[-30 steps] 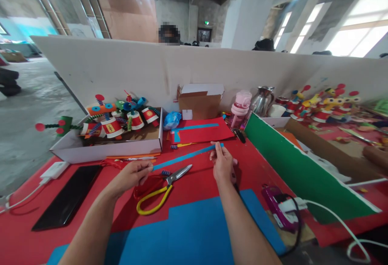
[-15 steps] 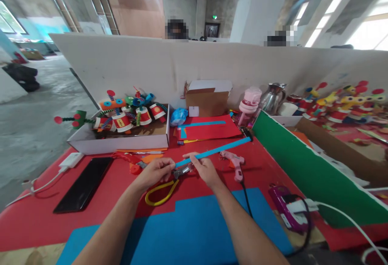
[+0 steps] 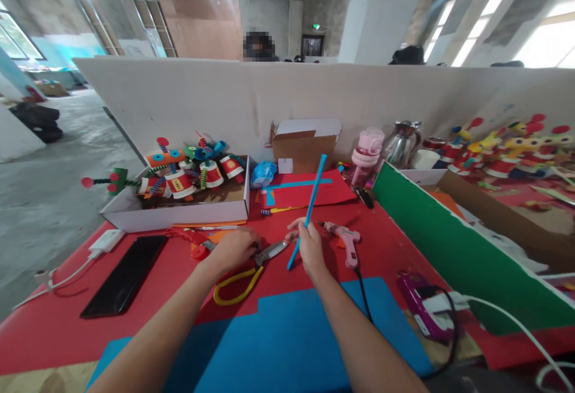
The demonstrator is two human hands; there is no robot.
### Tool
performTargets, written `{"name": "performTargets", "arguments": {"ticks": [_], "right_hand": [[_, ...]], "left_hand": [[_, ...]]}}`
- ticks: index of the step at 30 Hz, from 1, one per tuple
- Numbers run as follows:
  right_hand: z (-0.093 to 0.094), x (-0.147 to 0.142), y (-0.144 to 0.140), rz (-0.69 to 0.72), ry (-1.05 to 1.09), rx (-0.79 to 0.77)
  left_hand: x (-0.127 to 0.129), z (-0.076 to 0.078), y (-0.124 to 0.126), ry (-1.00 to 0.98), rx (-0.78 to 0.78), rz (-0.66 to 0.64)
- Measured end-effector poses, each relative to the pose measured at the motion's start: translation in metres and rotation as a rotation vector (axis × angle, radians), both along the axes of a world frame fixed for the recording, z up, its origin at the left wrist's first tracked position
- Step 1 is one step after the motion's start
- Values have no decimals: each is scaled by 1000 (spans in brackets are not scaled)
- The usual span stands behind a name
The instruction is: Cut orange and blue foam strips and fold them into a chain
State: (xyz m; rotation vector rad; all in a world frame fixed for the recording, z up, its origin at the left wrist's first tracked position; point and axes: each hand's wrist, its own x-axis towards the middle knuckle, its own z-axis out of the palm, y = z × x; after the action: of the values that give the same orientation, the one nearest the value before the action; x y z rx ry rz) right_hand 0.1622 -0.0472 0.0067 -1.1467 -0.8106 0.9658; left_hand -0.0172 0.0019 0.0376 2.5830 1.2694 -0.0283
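Observation:
My right hand [image 3: 309, 248] grips a long blue paper strip [image 3: 314, 192] near its lower end, and the strip tilts up and away over the red table [image 3: 390, 243]. My left hand [image 3: 235, 248] rests palm down on the yellow-handled scissors [image 3: 242, 274], its fingers over the pivot and upper handle. The scissor blades point right toward my right hand. A pink glue gun [image 3: 345, 239] lies just right of my right hand. A large blue sheet [image 3: 287, 345] lies under both forearms.
A white box of cup-and-spring figures [image 3: 179, 198] stands at back left, a black phone [image 3: 123, 276] at left. Red sheets, a cardboard box [image 3: 305, 144], pink bottle [image 3: 366, 156] and kettle [image 3: 402, 141] line the divider. A green board [image 3: 453, 243] rises at right, with a purple device [image 3: 420, 306] and cables.
My left hand let go of the blue strip and dropped onto the scissors. My right hand swung the strip from nearly flat to steeply upright.

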Motion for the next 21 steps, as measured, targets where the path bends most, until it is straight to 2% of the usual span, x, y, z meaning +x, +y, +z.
{"name": "performTargets", "arguments": {"ticks": [3,7,12,16,21], "right_hand": [[-4,-3,1,-31,69,-24],[-1,-3,-1,-67,151,-72],[4,1,-2,-79,331,-68],[3,3,0,-136,347,-62],[4,2,1,-147,350,-69]], "left_hand": [[18,2,6,57,46,53],[45,13,16,145,191,216],[75,21,35,116,229,126],[94,12,49,103,202,77],[105,-1,57,123,200,103]]}}
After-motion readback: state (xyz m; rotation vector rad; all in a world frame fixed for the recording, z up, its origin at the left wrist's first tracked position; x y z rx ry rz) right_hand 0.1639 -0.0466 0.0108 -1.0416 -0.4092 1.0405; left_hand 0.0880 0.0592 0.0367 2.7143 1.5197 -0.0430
